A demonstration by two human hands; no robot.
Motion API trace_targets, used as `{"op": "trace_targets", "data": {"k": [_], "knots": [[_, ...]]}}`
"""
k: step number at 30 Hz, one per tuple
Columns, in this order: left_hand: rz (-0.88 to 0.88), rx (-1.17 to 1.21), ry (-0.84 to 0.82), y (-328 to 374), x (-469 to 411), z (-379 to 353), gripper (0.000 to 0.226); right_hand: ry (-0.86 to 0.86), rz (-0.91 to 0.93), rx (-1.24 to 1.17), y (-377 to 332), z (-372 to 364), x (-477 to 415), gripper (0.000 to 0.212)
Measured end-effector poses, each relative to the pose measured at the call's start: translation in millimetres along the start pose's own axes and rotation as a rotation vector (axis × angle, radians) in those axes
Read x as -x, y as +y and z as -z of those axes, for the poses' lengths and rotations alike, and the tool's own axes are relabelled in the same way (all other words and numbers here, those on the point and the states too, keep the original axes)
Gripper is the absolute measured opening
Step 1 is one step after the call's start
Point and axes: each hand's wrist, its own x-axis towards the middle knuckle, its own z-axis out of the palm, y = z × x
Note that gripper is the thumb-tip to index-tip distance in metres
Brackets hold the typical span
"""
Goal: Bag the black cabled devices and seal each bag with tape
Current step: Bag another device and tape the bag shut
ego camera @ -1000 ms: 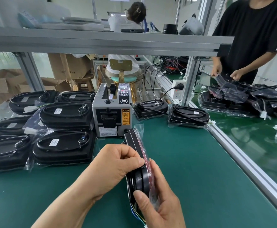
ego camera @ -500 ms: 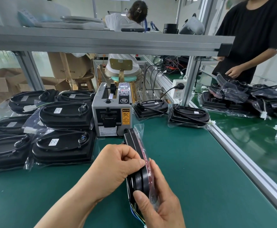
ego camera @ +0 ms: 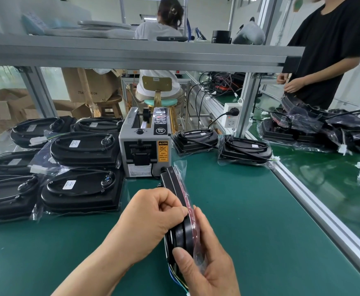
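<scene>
Since a second ago almost nothing has changed in the grip. The left hand (ego camera: 153,223) stays curled over the top edge of the black cabled device (ego camera: 173,184), fingertips pinching it. The right hand (ego camera: 204,265) stays clasped around its near end, thumb on the black rim and fingers behind the clear bag (ego camera: 180,167). The device stands on edge above the green counter (ego camera: 249,210), just in front of the grey tape dispenser (ego camera: 144,146), with coloured wires trailing out at the bottom near the right wrist. This looks like the device being settled into its bag; no tape is on it yet, so sealing remains.

The one clear shift is off to the right: the person in a black shirt (ego camera: 328,50) has lifted both hands off the heap of bagged devices (ego camera: 324,129) on the neighbouring counter.

To the left of the dispenser lie rows of finished bagged devices (ego camera: 82,189). Two more devices (ego camera: 245,148) sit behind on the right, near a white power socket (ego camera: 231,116). An aluminium shelf (ego camera: 132,54) spans overhead. Beyond it are cardboard boxes (ego camera: 89,86) and a seated person (ego camera: 159,28) facing away.
</scene>
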Motion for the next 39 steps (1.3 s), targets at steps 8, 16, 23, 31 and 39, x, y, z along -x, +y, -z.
{"op": "trace_targets", "data": {"k": [8,16,23,31,39], "knots": [[-0.044,-0.073,0.059,-8,2,-4,0.013,0.005,0.000,0.009,-2,0,1,0.077],[-0.058,-0.093,0.105,-11,1,-7,0.024,-0.008,-0.004,0.009,-2,1,1,0.077],[-0.044,-0.072,0.121,-14,-6,-8,0.016,-0.011,-0.015,0.025,-1,0,1,0.077],[-0.025,-0.054,0.071,-16,-2,-6,0.028,-0.001,-0.015,0.027,-2,2,2,0.078],[0.039,0.083,-0.063,-13,-2,2,0.037,-0.001,-0.027,0.019,-3,2,1,0.078]]}}
